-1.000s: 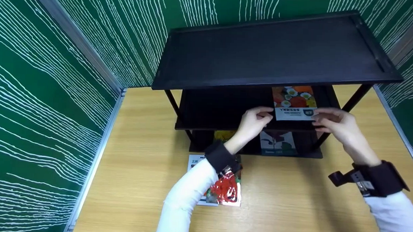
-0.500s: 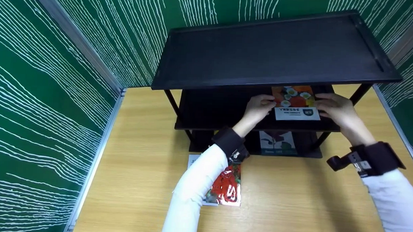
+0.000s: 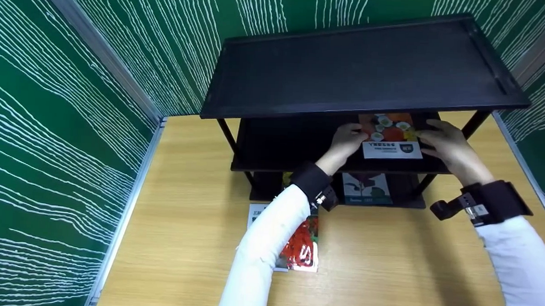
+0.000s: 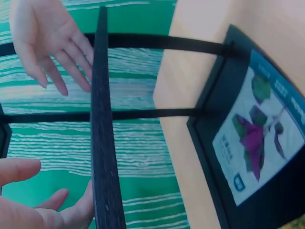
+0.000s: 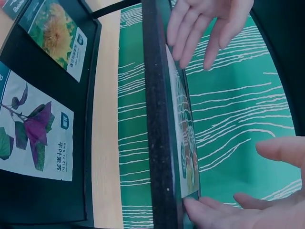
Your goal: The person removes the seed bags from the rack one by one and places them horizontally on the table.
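Observation:
A seed packet (image 3: pixel 392 150) with orange and white flowers lies flat on the middle shelf (image 3: pixel 295 160) of a black rack, toward its right side. My left hand (image 3: pixel 345 142) is at the packet's left edge, fingers loosely bent. On the opposite side, my right hand (image 3: pixel 447 143) has its fingertips at the right edge. The right wrist view shows the packet (image 5: pixel 183 129) edge-on between both hands, with relaxed, spread fingers; neither hand grips it. In the left wrist view the shelf board (image 4: pixel 106 129) hides the packet.
The lower shelf bears a purple-leaf seed packet (image 3: pixel 366 190) and a yellow-flower packet (image 5: pixel 57 40). On the wooden table (image 3: pixel 184 222), a red-pictured packet (image 3: pixel 303 249) overlaps a whitish one (image 3: pixel 256 210), partly under the left sleeve. The rack's top board (image 3: pixel 361 70) overhangs the hands.
Both hands have moved deeper over the middle shelf, from the packet's front part to farther back along its sides. The packet has hardly moved.

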The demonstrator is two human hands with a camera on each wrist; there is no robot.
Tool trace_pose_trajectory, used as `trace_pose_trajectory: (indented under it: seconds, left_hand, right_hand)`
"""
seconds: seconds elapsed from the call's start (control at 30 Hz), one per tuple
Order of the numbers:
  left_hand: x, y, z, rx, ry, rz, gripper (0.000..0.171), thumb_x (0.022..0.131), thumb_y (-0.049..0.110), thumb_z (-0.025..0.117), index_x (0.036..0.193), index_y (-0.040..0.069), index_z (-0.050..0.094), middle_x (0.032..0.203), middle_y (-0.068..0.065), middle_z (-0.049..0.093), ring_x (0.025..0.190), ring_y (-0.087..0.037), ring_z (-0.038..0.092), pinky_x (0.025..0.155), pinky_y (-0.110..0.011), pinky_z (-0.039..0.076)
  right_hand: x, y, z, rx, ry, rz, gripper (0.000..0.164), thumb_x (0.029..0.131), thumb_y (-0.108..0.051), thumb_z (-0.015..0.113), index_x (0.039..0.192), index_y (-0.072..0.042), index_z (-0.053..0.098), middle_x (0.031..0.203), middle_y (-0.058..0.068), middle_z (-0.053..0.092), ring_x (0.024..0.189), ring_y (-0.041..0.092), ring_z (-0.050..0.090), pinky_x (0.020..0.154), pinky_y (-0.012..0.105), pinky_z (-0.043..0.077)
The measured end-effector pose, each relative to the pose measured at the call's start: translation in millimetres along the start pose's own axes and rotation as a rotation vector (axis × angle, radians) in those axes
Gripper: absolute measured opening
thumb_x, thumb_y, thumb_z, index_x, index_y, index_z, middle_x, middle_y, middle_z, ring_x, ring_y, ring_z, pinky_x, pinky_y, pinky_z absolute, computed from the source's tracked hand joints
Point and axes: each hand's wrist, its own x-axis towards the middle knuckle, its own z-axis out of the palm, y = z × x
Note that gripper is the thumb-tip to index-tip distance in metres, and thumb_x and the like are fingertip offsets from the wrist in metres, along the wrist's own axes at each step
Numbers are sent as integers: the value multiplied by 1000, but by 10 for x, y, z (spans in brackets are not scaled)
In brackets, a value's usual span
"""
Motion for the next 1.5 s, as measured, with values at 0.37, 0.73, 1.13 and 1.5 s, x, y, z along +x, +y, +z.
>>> trace_pose_trajectory:
  seconds: [0.37, 0.73, 1.13, 1.5]
  left_hand:
    - [8, -32, 37, -259, 26, -86, 43, 81, -5, 53, 123, 0, 49, 99, -10, 59, 58, -11, 47, 72, -28, 51]
    - [36, -30, 42, -318, 104, -173, 42, 81, -9, 53, 122, 0, 51, 79, -10, 62, 70, -24, 62, 57, -28, 53]
    - [15, -44, 8, -371, 70, -159, 41, 81, -9, 53, 121, 1, 52, 75, -10, 61, 66, -24, 61, 57, -30, 53]
    - [6, -54, -74, -407, 54, -187, 41, 81, -8, 54, 121, 0, 52, 81, -12, 62, 70, -26, 62, 59, -32, 54]
  right_hand:
    - [-47, -19, -29, 367, 20, 68, 93, 82, -24, 61, 140, -3, -8, 93, -8, 54, 84, 3, 57, 83, 22, 47]
    - [15, -28, -7, 345, -40, 98, 93, 82, -26, 62, 140, -1, -8, 88, -11, 57, 83, 3, 58, 80, 21, 48]
    - [7, -59, 43, 254, -33, 95, 89, 84, -26, 58, 139, 2, -5, 83, -14, 59, 82, 0, 57, 78, 20, 48]
    - [22, -49, 47, 325, -51, 97, 74, 88, -16, 52, 138, 8, 3, 80, -11, 61, 78, 3, 59, 77, 20, 49]
